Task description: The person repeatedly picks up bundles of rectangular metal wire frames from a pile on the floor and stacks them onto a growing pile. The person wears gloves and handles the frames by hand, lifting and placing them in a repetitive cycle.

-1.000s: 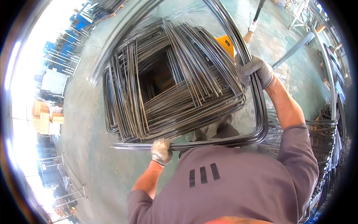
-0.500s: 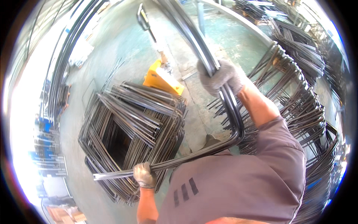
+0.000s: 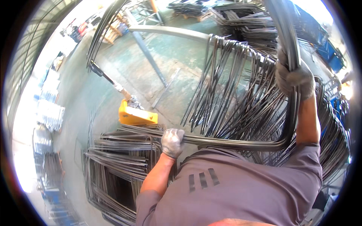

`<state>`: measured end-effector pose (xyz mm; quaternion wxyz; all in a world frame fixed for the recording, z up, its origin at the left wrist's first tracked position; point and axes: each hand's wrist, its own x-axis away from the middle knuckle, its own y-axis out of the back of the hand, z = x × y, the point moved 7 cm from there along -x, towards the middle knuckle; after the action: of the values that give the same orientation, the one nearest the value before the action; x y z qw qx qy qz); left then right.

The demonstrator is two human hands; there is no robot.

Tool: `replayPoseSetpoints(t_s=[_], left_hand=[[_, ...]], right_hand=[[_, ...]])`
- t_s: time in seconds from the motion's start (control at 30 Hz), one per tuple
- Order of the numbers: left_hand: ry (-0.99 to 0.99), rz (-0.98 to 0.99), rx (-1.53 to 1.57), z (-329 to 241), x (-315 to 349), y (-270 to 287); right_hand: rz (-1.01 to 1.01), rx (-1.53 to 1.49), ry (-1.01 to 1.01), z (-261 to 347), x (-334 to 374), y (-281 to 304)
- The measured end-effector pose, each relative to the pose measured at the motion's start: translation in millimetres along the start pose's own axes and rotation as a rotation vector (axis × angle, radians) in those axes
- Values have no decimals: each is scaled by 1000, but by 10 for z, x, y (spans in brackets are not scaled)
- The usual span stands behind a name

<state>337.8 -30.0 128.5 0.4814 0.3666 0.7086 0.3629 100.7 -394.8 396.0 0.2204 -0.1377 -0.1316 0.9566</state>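
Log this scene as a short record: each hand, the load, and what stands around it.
Left hand: gloved, closed around the bent metal bars along their lower run
Right hand: gloved, closed around the same bars on their upright run
Load: several dark bars side by side, rounded at the corner
Left of the person: pile of bent bars
Ahead: yellow object on the floor
Ahead right: rows of bent bars hanging from a grey beam

Clenched, the gloved left hand point(image 3: 173, 143) sits close in, the gloved right hand point(image 3: 295, 80) farther out.
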Motion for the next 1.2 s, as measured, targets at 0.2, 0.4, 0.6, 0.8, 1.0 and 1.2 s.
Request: replayPoseSetpoints(t_s=[0.2, 0.4, 0.6, 0.8, 1.0, 1.2], left_hand=[[-254, -110, 81, -373, -991, -207], [-430, -105, 182, -578, -1557, -507], [-130, -110, -97, 298, -2136, -884], [213, -152, 235, 215, -1532, -498], [785, -192, 79, 886, 1158, 261], [1551, -443, -661, 352, 4658, 2034]], right_hand=[[-121, 90, 356, 774, 1077, 470], [-334, 313, 328, 1078, 1721, 430], [-632, 262, 244, 446, 696, 81], [-686, 379, 61, -622, -796, 282], [-782, 913, -309, -2625, -1391, 662], [-694, 1616, -410, -2972, -492, -644]])
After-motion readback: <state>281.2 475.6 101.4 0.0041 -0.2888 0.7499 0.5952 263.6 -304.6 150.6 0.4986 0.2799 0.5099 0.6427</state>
